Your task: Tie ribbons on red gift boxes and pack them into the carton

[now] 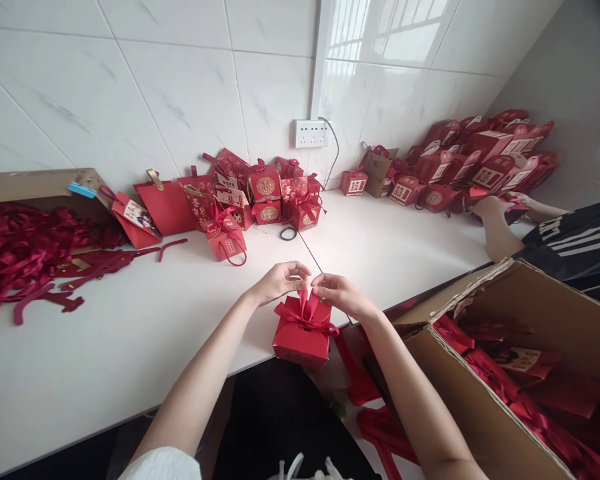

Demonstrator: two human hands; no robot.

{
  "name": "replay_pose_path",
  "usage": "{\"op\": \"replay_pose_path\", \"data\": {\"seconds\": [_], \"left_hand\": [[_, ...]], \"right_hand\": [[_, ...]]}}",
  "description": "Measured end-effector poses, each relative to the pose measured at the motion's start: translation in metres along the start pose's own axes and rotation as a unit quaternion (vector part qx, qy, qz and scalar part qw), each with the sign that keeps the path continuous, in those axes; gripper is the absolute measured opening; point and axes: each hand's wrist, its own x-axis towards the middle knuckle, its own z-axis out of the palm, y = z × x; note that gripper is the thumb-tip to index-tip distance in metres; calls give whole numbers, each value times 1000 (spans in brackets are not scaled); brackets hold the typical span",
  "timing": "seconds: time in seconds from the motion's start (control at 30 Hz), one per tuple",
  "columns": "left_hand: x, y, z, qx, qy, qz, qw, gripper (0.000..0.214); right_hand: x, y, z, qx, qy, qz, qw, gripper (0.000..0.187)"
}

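A small red gift box [301, 335] stands at the front edge of the white table [130, 333], tied with a red ribbon [307, 313]. My left hand [280, 280] and my right hand [341, 293] meet just above the box. Both pinch the ribbon ends at the bow on top. Their fingers are closed on the ribbon.
Finished red boxes [265, 193] cluster at the back by the wall socket [311, 133]. A heap of loose red ribbons [25, 250] spills from a carton at left. An open cardboard box [520, 360] of flat red boxes stands at right. Another person's arm [500, 230] rests beside more boxes [480, 160].
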Motion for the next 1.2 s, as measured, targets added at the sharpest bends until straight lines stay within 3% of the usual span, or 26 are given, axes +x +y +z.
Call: {"op": "replay_pose_path", "data": {"seconds": [0.2, 0.33, 0.37, 0.43, 0.5, 0.53, 0.6, 0.7, 0.97, 1.2], "left_hand": [[-1, -2, 5, 5, 14, -14, 1000, 44], [-6, 6, 9, 34, 28, -16, 999, 39], [-9, 9, 11, 61, 49, -13, 997, 37], [-18, 15, 16, 144, 146, 28, 978, 30], [-31, 20, 24, 246, 248, 112, 930, 21], [-39, 22, 28, 293, 263, 154, 906, 17], [-55, 24, 36, 375, 211, 202, 880, 13], [-73, 23, 44, 453, 117, 187, 864, 11], [-84, 19, 53, 507, 90, 185, 837, 13], [-85, 10, 56, 464, 105, 203, 856, 16]], "right_hand": [[-2, -9, -7, -119, -1, -19, 993, 52], [-4, -16, 0, -180, -27, -24, 983, 50], [-5, -17, 4, -171, -23, -17, 985, 49], [-7, -18, 12, -131, -2, 0, 991, 49], [-9, -18, 18, -93, 10, 10, 996, 49], [-10, -17, 20, -80, 12, 10, 997, 49], [-11, -16, 21, -74, 16, 3, 997, 48], [-10, -14, 21, -90, 23, -10, 996, 45], [-4, -8, 24, -125, 37, -49, 990, 34], [-3, -6, 23, -125, 45, -67, 989, 33]]}}
